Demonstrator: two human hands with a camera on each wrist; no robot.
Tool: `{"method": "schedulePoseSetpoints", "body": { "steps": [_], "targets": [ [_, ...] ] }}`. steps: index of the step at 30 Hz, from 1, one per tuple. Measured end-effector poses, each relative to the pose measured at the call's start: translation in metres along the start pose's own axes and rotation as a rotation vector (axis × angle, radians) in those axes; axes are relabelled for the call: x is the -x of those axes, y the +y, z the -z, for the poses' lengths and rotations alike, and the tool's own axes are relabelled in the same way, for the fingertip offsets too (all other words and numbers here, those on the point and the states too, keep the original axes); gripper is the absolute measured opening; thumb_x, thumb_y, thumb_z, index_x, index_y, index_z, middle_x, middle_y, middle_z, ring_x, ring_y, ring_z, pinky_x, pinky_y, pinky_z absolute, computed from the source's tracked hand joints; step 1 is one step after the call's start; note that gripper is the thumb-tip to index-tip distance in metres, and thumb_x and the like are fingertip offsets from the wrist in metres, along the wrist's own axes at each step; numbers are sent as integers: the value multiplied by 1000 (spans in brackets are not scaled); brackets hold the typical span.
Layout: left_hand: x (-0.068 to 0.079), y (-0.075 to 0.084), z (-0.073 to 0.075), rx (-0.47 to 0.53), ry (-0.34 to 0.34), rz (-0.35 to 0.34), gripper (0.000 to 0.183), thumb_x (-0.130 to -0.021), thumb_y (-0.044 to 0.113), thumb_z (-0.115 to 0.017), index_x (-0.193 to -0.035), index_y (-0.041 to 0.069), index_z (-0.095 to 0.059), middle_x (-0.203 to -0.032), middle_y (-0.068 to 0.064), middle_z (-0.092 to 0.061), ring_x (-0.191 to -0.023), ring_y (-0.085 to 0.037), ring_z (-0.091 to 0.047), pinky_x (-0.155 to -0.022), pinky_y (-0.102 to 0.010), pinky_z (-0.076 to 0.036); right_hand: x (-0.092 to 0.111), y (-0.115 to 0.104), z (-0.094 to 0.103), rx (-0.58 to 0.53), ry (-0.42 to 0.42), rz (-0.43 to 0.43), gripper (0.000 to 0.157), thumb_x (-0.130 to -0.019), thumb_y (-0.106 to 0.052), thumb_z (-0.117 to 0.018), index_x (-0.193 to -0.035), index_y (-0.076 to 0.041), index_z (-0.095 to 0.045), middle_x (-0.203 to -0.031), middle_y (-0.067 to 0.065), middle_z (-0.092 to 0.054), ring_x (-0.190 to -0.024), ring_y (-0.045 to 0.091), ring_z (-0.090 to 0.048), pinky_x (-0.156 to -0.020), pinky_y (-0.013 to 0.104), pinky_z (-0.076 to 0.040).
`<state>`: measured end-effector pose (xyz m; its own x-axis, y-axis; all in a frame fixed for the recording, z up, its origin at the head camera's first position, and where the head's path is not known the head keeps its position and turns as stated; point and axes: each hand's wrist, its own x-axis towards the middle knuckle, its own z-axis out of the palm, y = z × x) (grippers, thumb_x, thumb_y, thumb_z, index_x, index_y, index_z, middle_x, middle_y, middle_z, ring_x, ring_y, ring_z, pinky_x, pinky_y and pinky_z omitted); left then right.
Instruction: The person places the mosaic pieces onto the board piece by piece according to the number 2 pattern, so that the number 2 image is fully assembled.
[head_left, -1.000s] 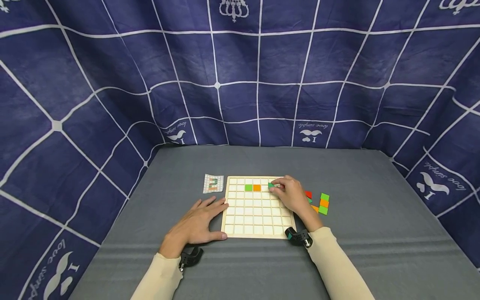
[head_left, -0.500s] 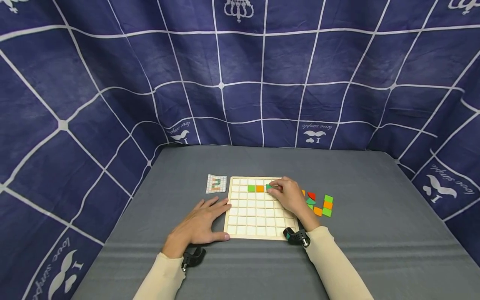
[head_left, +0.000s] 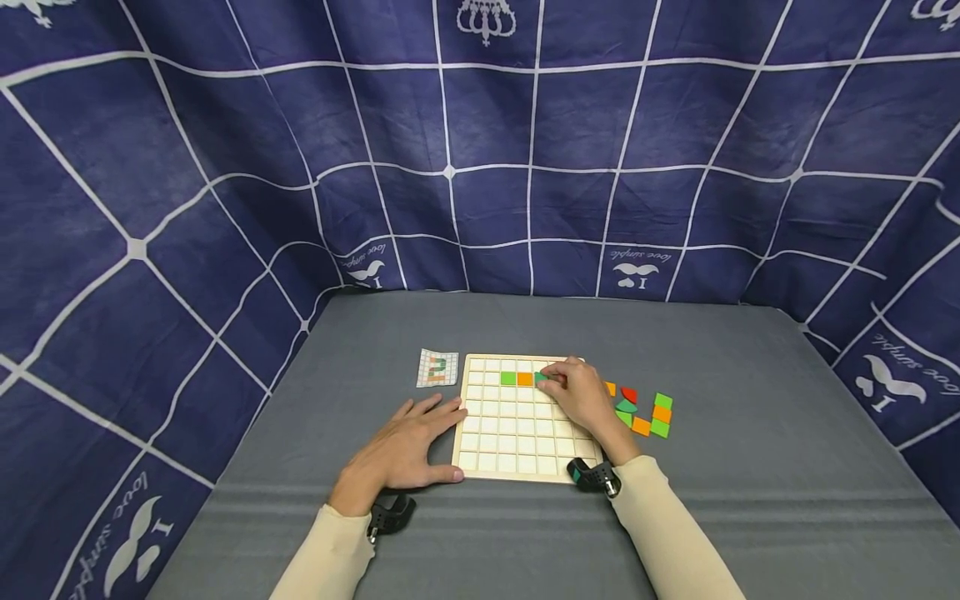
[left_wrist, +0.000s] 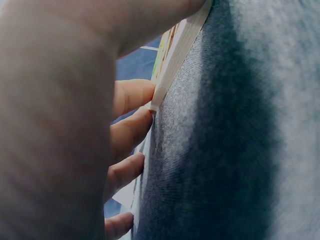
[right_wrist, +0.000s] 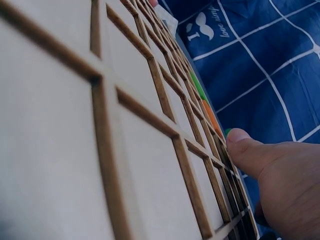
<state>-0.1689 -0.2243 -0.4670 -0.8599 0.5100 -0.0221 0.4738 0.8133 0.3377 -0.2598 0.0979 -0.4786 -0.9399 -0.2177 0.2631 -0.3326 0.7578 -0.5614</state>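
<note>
A wooden grid board (head_left: pixel 480 442) lies on the grey table. In its second row from the far side sit a light green tile (head_left: pixel 508 378) and an orange tile (head_left: pixel 525 379), side by side. My right hand (head_left: pixel 587 402) pinches a dark green tile (head_left: pixel 539 378) at the cell just right of the orange one; the fingers cover most of it. Only a sliver of that tile shows past the thumb (right_wrist: pixel 241 140) in the right wrist view. With fingers spread, my left hand (head_left: pixel 405 448) rests along the board's left side, thumb and forefinger touching its edge (left_wrist: pixel 175 62).
Right of the board lie loose pieces: a red piece (head_left: pixel 628 395), a dark green curved piece (head_left: pixel 627 407), an orange tile (head_left: pixel 641 427) and several others. A small patterned sheet (head_left: pixel 437 368) lies off the board's far left corner. A blue curtain (head_left: pixel 487 208) hangs behind the table.
My right hand has moved the dark green tile left along the row, up to the orange tile. The left hand stays at the board's edge. The head view has shifted slightly.
</note>
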Motion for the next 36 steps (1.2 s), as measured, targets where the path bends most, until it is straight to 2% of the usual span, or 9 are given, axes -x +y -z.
{"method": "schedulePoseSetpoints", "body": {
  "steps": [14,24,36],
  "targets": [
    [0,0,0,-7,1,7,94,-80,78,-62,-158,35,-33,-166,14,-24,-156,-26,-19,-124,-62,-15,-1,0,-3,4,0,-25,19,-90,-33,-76,-104,-20,-79,-75,-2,-54,-64,14,-46,-54,27,-34],
    [0,0,-1,3,2,2,94,-80,77,-62,-158,34,-33,-167,9,-26,-156,-29,-19,-123,-65,-15,-1,0,-3,-23,0,-43,21,-89,-32,-78,-106,-21,-81,-70,-1,-51,-56,14,-42,-49,25,-28],
    [0,0,-1,-1,9,5,94,-80,78,-63,-158,34,-33,-166,10,-26,-156,-28,-20,-123,-63,-15,2,1,-3,-88,-9,-71,22,-91,-29,-76,-110,-19,-80,-71,1,-51,-60,16,-41,-55,26,-30]
  ]
}}
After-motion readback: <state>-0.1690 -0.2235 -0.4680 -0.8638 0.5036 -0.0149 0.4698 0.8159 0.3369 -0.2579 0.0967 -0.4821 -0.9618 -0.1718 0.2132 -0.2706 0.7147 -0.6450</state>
